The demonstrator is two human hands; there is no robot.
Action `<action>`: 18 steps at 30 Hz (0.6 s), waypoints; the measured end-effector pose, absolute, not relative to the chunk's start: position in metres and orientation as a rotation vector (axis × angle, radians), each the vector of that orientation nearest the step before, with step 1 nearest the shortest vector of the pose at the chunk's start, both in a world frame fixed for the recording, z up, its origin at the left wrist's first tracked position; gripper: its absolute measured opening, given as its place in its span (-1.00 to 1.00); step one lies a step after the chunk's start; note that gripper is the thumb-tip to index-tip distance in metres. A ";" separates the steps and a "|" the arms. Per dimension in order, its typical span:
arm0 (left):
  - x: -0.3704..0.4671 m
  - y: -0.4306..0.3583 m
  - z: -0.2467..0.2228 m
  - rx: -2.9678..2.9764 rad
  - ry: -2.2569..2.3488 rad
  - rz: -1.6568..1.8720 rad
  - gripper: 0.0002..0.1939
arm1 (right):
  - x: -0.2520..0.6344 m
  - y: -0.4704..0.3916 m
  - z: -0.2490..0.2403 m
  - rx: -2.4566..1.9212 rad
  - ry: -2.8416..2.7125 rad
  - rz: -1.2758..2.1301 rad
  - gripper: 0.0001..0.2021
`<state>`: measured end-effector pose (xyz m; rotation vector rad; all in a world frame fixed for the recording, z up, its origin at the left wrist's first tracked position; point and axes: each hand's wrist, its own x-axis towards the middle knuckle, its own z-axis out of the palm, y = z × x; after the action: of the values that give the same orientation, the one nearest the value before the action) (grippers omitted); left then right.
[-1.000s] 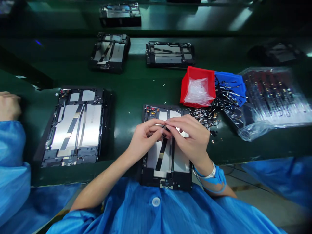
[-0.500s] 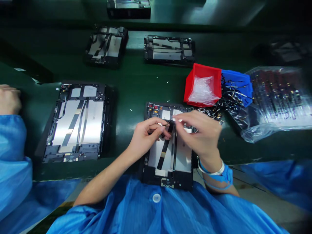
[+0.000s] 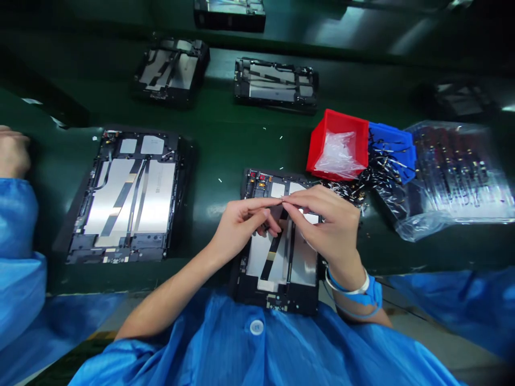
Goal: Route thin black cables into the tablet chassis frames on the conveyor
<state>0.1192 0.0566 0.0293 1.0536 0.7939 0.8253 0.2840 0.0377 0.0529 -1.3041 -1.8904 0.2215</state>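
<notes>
Above the upper part of an opened tablet (image 3: 298, 257), my left hand (image 3: 245, 217) and my right hand (image 3: 332, 217) meet at the fingertips. Both are closed in a pinch around a thin dark strip, like a small flex cable, which the fingers mostly hide. My left index finger stretches out to touch my right fingertips. The tablet lies back-open on the bench, showing silver battery faces and a slanting black ribbon cable (image 3: 270, 257). My hands cover part of its top half. A blue wrist strap (image 3: 372, 295) is on my right wrist.
A red bin (image 3: 317, 147) of clear plastic pieces adjoins a blue bin (image 3: 402, 155) with small dark cables spilling out. Clear plastic trays (image 3: 475, 171) lie at right. Another opened tablet (image 3: 132, 198) lies left, near a co-worker's hand (image 3: 14, 153). Stacked tablets (image 3: 276, 83) stand behind.
My right fingertips have come down slightly and closed against my left index finger, which now reaches straighter. The thin strip shows less between them. The view has shifted a little.
</notes>
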 end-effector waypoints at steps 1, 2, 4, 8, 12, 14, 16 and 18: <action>0.119 0.057 0.031 1.119 0.818 0.827 -0.73 | 0.286 0.039 0.055 -1.315 -1.897 0.266 -0.87; 0.118 0.056 0.032 1.183 0.838 0.827 -0.73 | 0.290 0.040 0.057 -1.329 -1.916 0.303 -0.85; 0.118 0.057 0.035 1.267 0.859 0.820 -0.73 | 0.297 0.043 0.061 -1.375 -1.960 0.319 -0.84; 0.117 0.057 0.035 1.169 0.845 0.785 -0.70 | 0.309 0.044 0.070 -1.488 -1.835 0.075 -0.85; 0.118 0.057 0.032 0.965 0.790 0.766 -0.69 | 0.301 0.034 0.070 -1.332 -1.768 -0.010 -0.82; 0.119 0.056 0.031 0.923 0.757 0.772 -0.69 | 0.292 0.028 0.065 -1.274 -1.825 -0.026 -0.80; 0.119 0.054 0.031 0.927 0.739 0.777 -0.68 | 0.282 0.025 0.060 -1.299 -1.858 -0.031 -0.82; 0.119 0.053 0.031 0.965 0.753 0.776 -0.68 | 0.275 0.024 0.056 -1.342 -1.851 0.037 -0.85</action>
<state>0.1189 0.0530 0.0312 0.9653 0.7527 0.7762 0.2747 0.0237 0.0561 -1.3418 -1.8513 0.0373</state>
